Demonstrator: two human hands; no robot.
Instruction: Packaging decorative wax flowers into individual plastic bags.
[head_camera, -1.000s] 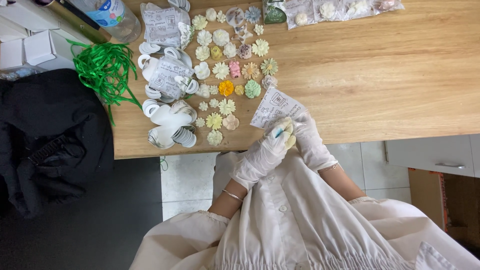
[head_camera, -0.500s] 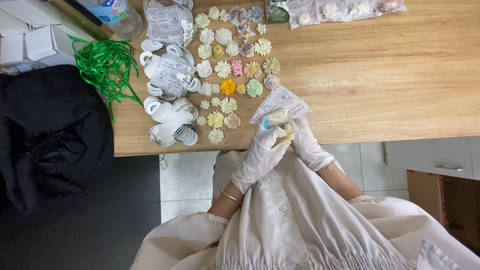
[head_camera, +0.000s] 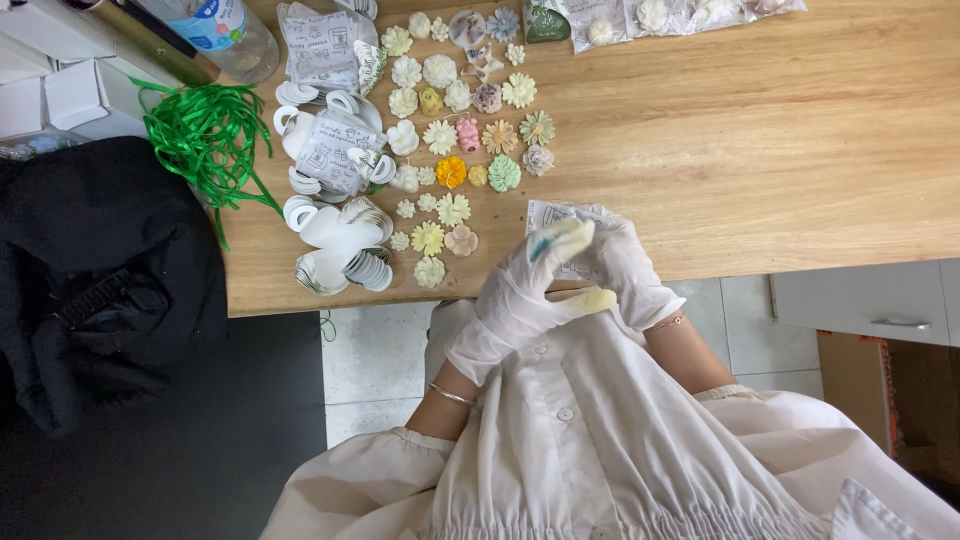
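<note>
Both gloved hands meet at bench (head_camera: 800, 150) front edge. Left hand (head_camera: 515, 295) grip pinches small clear packet (head_camera: 560, 215); right hand (head_camera: 625, 265) grip clenched on its other side. Moulded flowers (head_camera: 450, 170) at 10 o'clock. Best keep packet low over bench, pinch firm near its edge.

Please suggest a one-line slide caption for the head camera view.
Gloved left hand and right hand hold a small clear packet at the wooden table edge, beside rows of pastel flower ornaments.
</note>
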